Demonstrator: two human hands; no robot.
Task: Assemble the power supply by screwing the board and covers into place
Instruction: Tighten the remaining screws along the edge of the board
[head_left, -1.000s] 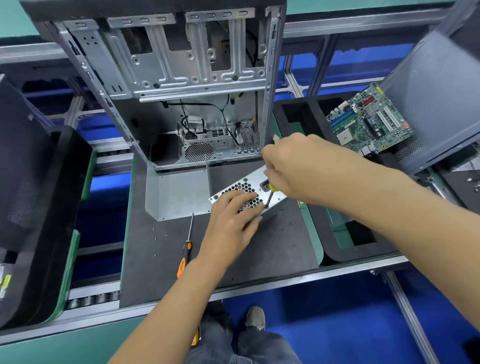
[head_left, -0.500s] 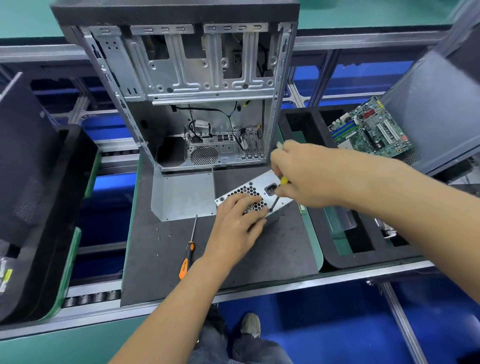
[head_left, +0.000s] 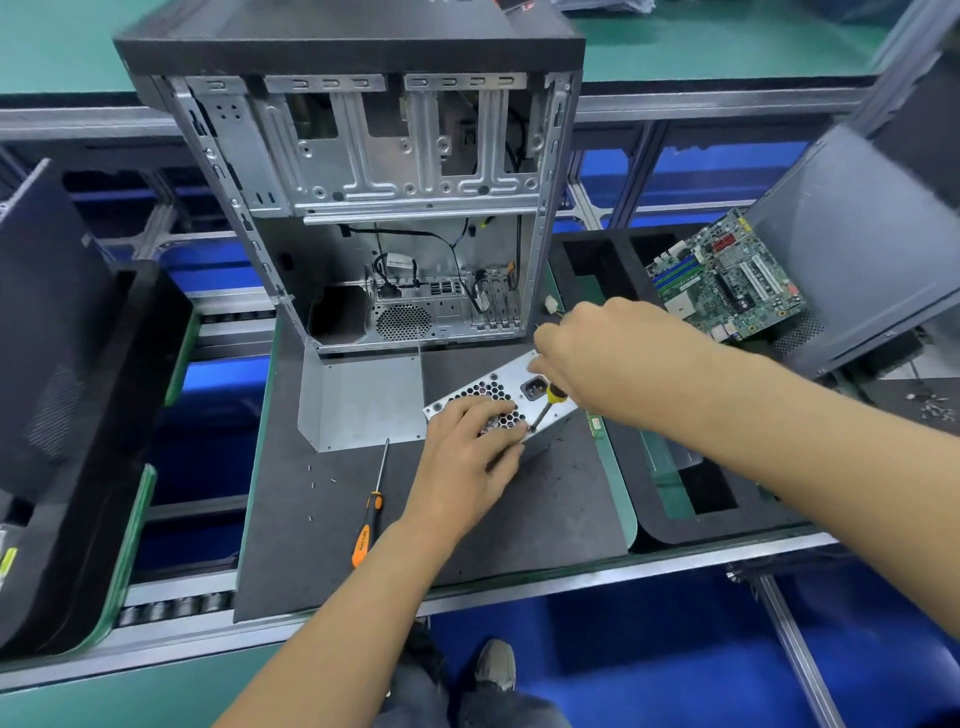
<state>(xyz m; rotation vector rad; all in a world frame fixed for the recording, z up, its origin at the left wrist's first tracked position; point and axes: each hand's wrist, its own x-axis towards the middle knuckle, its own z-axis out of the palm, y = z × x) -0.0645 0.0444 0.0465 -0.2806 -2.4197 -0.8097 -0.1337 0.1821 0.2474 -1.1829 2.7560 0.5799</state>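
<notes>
A silver power supply (head_left: 511, 382) with a honeycomb fan grille and a black socket lies tilted on the dark mat in front of the open computer case (head_left: 374, 208). My left hand (head_left: 470, 457) rests flat on its grille, fingers spread and pressing down. My right hand (head_left: 597, 353) grips a yellow-handled screwdriver (head_left: 548, 405). Its tip stands on a screw at the near edge of the power supply's face, just beside my left fingertips. A bent silver cover plate (head_left: 363, 402) lies to the left of the power supply.
An orange-and-black screwdriver (head_left: 370, 512) lies on the mat (head_left: 332, 545) near a few loose screws (head_left: 317, 480). A green motherboard (head_left: 727, 278) leans in a foam tray (head_left: 649, 525) at the right, beside a grey side panel (head_left: 857, 249). Black foam trays stand at the left.
The camera has shifted, so the scene sits a little lower and further right in view. Both hands stay on the power supply, the screwdriver's tip still on the same screw.
</notes>
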